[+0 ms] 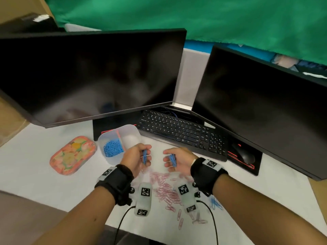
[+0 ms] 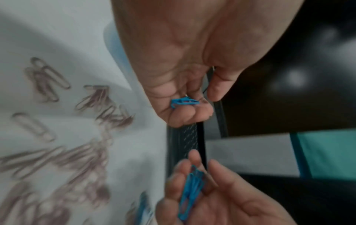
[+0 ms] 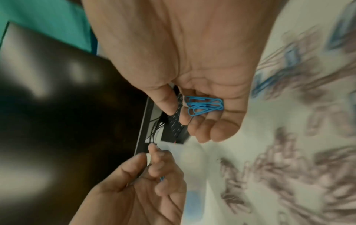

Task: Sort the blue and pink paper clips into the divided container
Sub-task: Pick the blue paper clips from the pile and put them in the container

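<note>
Sorting was about halfway, judged from the desk (image 1: pixel 35 174). In the divided container (image 1: pixel 134 129), the left compartment held a heap of blue clips (image 1: pixel 113 147); the right compartment looked empty, so no pink ones seemed sorted yet. Held in the left hand (image 1: pixel 136 159), between thumb and curled fingers, a small bunch of blue clips (image 1: pixel 144 156), just beside the container's near rim. Lying in the right hand (image 1: pixel 178 160), on half-curled fingers with the thumb close over them, a second bunch of blue clips (image 3: pixel 205 105); in the right wrist view seen as several clips stacked flat. Both hands raised above the desk, near each other but apart. Left to do, probably: dropping these two bunches into the left compartment, gathering the few blue clips (image 1: pixel 215 203) remaining on the desk beside the right wrist, then moving the whole pink pile (image 1: pixel 166 190) spread under the wrists. Around: a flowered tin (image 1: pixel 72 154) left of the container, a keyboard (image 1: pixel 182 133) behind it, a mouse (image 1: pixel 245 153) at the right, two dark monitors (image 1: pixel 92 75). Nothing blocking the way to the container; only the keyboard's edge close to its right side.
</note>
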A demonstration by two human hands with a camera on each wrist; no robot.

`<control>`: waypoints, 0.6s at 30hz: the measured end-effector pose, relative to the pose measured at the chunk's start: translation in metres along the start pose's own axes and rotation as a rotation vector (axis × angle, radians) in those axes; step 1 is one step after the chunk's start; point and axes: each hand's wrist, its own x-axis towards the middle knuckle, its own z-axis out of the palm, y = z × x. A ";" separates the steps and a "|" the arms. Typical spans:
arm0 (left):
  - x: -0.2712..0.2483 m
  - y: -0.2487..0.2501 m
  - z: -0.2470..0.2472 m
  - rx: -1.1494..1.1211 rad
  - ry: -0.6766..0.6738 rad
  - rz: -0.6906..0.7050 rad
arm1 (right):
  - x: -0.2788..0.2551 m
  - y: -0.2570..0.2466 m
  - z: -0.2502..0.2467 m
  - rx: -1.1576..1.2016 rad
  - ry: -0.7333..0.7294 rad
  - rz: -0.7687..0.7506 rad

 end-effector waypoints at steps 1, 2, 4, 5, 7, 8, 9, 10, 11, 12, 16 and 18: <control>0.000 0.011 -0.008 -0.019 0.030 0.019 | 0.002 -0.011 0.016 -0.028 -0.016 -0.019; 0.000 0.022 -0.017 -0.026 0.064 0.040 | 0.007 -0.020 0.031 -0.048 -0.037 -0.029; 0.001 0.044 -0.033 -0.029 0.128 0.075 | 0.013 -0.037 0.064 -0.072 -0.092 -0.038; 0.002 0.053 -0.041 -0.025 0.167 0.094 | 0.018 -0.043 0.080 -0.080 -0.119 -0.037; 0.002 0.068 -0.056 0.022 0.263 0.117 | 0.025 -0.054 0.108 -0.115 -0.135 -0.023; 0.003 0.073 -0.063 0.052 0.305 0.119 | 0.027 -0.059 0.119 -0.147 -0.136 -0.019; 0.006 0.075 -0.069 0.076 0.330 0.116 | 0.033 -0.062 0.129 -0.163 -0.138 -0.015; 0.008 0.077 -0.073 0.099 0.336 0.110 | 0.036 -0.064 0.136 -0.178 -0.138 -0.011; 0.012 0.078 -0.078 0.131 0.339 0.104 | 0.041 -0.065 0.142 -0.187 -0.132 -0.024; 0.014 0.079 -0.080 0.172 0.339 0.104 | 0.045 -0.066 0.147 -0.194 -0.128 -0.041; 0.020 0.078 -0.084 0.367 0.362 0.162 | 0.050 -0.065 0.150 -0.221 -0.120 -0.047; 0.019 0.076 -0.078 0.429 0.389 0.239 | 0.049 -0.064 0.137 -0.243 -0.084 -0.081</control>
